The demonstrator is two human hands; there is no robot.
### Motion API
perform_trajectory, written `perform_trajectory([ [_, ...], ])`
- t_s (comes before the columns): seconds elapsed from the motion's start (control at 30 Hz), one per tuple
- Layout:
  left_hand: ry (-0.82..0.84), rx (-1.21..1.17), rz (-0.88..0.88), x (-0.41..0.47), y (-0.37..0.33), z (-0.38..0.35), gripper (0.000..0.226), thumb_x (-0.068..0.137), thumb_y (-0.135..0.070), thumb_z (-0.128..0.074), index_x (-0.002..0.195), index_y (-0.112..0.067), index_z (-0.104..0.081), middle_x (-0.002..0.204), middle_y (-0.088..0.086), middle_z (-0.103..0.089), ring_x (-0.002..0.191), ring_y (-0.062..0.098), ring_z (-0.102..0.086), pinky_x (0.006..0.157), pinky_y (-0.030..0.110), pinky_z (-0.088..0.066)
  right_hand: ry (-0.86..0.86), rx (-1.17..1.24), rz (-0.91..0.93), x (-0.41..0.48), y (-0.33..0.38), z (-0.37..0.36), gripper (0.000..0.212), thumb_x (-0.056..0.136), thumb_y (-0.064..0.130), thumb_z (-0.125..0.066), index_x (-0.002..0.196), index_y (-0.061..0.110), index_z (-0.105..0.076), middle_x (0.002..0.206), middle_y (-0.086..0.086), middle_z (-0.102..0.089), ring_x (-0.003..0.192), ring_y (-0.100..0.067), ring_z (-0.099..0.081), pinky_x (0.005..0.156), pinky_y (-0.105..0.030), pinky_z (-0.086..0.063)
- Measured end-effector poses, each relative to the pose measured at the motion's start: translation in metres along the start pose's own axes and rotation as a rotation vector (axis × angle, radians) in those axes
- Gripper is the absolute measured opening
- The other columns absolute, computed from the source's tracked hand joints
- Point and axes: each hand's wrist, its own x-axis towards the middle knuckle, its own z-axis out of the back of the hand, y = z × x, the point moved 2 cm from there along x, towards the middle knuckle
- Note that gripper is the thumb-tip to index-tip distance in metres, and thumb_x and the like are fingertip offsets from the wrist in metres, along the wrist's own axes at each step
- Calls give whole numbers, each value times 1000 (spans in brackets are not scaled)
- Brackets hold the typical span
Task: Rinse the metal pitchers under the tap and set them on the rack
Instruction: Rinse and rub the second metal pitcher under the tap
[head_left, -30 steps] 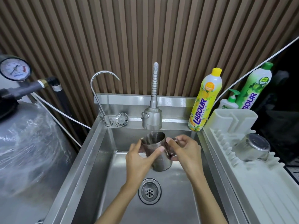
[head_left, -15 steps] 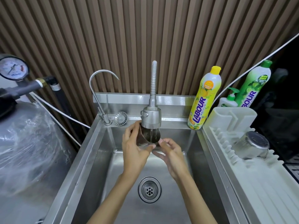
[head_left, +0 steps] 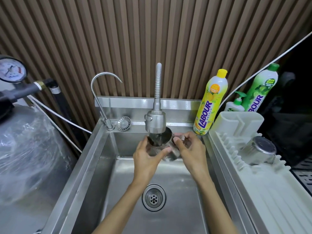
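the left hand (head_left: 146, 160) and right hand (head_left: 191, 152) both grip the pitcher (head_left: 168, 137) under the tap (head_left: 155, 122), rinsing it. next, i think, it needs tipping out, then a spot on the rack (head_left: 256, 186) to the right.

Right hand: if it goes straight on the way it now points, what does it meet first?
The right hand grips the pitcher, so that comes first; beyond it, probably the tap head, though depth is unclear.

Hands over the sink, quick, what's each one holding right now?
Left hand: fingers curled round the metal pitcher, under the running tap.
Right hand: grips the same pitcher from its other side.
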Motion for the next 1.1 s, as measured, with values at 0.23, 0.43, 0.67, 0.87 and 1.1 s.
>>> perform_trajectory([
  [0.23, -70, 115, -255, 9, -14, 15, 88, 59, -5, -84, 135, -20, -43, 130, -7, -50, 123, 6, -45, 105, 19, -37, 241, 735, -243, 1, -43, -40, 9, 91, 4, -52, 83, 4, -49, 110, -19, -63, 102, -27, -63, 97, -35, -48],
  [0.43, -235, 450, -187, -2, -23, 28, 94, 44, -65, -63, 125, -17, -58, 95, -3, -47, 97, 19, -44, 84, 33, -39, 284, 657, -294, -9, -41, -40, 17, 91, 14, -55, 80, 1, -54, 69, -7, -68, 70, -19, -68, 68, -36, -60],
  [0.67, -69, 162, 118, -15, 4, 18, 52, 40, -78, -59, 74, -38, -65, 79, -2, -64, 73, 4, -64, 73, 22, -50, 172, -82, -139, 4, -15, 0, 24, 82, 30, -69, 70, 13, -56, 75, -11, -70, 65, -19, -70, 60, -40, -59],
  [0.87, 16, -72, 100, -2, 13, 4, 41, 45, -41, -87, 82, -40, -69, 91, -8, -73, 88, 2, -68, 82, 16, -51, 106, -271, 59, 9, -4, 3, 20, 85, 21, -65, 74, 17, -48, 72, 5, -58, 72, -17, -55, 60, -20, -41],
  [1.1, -133, 52, -211, 6, -7, 19, 85, 49, -7, -89, 111, -44, -46, 105, -32, -50, 99, -26, -47, 86, -3, -34, 242, 620, -211, 8, -36, -33, 21, 89, 3, -56, 72, 9, -46, 102, -8, -67, 97, -27, -65, 94, -38, -50],
])
